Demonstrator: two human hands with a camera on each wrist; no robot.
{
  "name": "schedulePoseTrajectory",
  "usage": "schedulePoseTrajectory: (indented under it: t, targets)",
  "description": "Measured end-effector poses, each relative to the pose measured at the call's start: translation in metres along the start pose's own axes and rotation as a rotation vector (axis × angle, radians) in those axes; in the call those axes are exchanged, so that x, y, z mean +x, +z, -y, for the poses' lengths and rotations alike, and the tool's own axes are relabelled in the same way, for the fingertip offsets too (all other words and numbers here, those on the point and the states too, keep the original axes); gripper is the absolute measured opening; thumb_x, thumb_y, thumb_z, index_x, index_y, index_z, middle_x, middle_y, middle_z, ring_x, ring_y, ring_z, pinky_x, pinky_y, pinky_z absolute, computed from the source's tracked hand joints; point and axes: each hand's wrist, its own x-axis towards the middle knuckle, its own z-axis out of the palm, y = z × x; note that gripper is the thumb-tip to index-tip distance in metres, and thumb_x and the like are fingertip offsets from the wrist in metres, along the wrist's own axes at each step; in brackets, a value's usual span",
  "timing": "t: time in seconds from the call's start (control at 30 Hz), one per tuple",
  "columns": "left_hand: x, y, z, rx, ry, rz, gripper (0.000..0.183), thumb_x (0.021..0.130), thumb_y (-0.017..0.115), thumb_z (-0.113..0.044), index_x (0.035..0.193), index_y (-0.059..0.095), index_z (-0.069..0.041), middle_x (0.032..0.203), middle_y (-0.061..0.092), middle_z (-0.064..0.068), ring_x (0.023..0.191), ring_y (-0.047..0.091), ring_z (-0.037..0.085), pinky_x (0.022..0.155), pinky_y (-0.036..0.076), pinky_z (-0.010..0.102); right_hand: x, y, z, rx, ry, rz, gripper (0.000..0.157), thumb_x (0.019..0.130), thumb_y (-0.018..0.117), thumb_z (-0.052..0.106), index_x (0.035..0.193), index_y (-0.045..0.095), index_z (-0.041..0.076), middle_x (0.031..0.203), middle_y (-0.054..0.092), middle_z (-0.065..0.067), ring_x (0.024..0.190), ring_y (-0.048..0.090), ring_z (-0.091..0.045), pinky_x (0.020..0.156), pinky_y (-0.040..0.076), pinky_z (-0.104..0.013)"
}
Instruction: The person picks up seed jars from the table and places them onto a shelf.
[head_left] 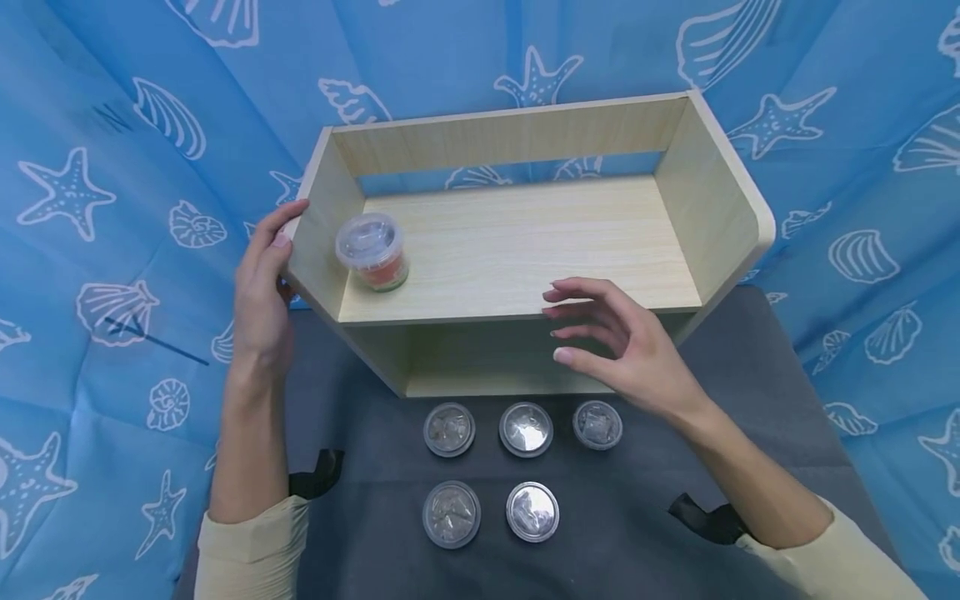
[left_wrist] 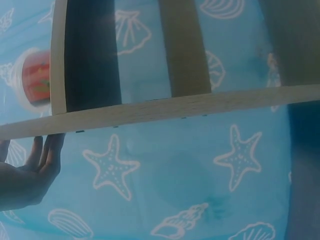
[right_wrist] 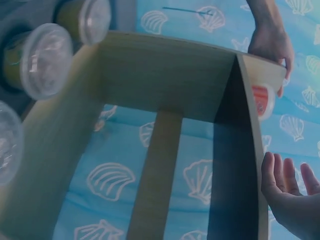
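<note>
My left hand [head_left: 262,283] rests against the left side panel of a pale wooden two-tier shelf [head_left: 525,242], its fingertips at the panel's outer face and front edge. On the upper board, close to that panel, stands a small lidded tub [head_left: 372,252] with a red and green side and a clear lid. My right hand [head_left: 626,346] holds nothing; its fingers are loosely bent and spread from the thumb, before the upper board's front edge. In the right wrist view the right hand [right_wrist: 292,195] appears beside that board, and the red-sided tub [right_wrist: 262,101] shows farther along.
Several similar lidded tubs stand in two rows on the dark grey cloth before the shelf, including a back-row tub [head_left: 526,429] and a front-row tub [head_left: 532,512]. The shelf's lower compartment [head_left: 495,358] opens toward them. A blue shell-patterned curtain [head_left: 847,333] hangs behind and at both sides.
</note>
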Motion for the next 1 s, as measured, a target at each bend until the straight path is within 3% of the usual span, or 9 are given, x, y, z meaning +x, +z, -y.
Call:
schedulePoseTrajectory:
  t: [0.4, 0.6, 1.0]
  targets:
    - [-0.001, 0.002, 0.001, -0.023, 0.03, 0.023, 0.041, 0.104, 0.035, -0.025, 0.14, 0.055, -0.018, 0.139, 0.046, 0.006, 0.114, 0.046, 0.024, 0.081, 0.032, 0.038, -0.033, -0.017, -0.014, -0.079, 0.062, 0.003, 0.061, 0.082, 0.069, -0.016, 0.138, 0.049, -0.002, 0.131, 0.056, -0.021, 0.117, 0.059, -0.027, 0.094, 0.05, -0.034]
    - [0.0, 0.001, 0.003, -0.033, 0.048, 0.017, 0.041, 0.104, 0.036, -0.025, 0.14, 0.055, -0.017, 0.139, 0.047, 0.007, 0.114, 0.046, 0.025, 0.083, 0.032, 0.039, -0.045, -0.019, -0.025, -0.057, 0.097, -0.006, 0.06, 0.083, 0.068, -0.017, 0.138, 0.049, -0.003, 0.131, 0.054, -0.026, 0.118, 0.059, -0.028, 0.094, 0.05, -0.033]
    - [0.001, 0.002, 0.007, -0.04, 0.061, 0.013, 0.041, 0.104, 0.036, -0.025, 0.14, 0.055, -0.017, 0.141, 0.046, 0.007, 0.116, 0.045, 0.028, 0.085, 0.033, 0.04, -0.067, -0.021, -0.054, -0.12, 0.137, -0.011, 0.056, 0.085, 0.068, -0.014, 0.137, 0.051, -0.001, 0.13, 0.058, -0.017, 0.118, 0.059, -0.024, 0.093, 0.051, -0.032]
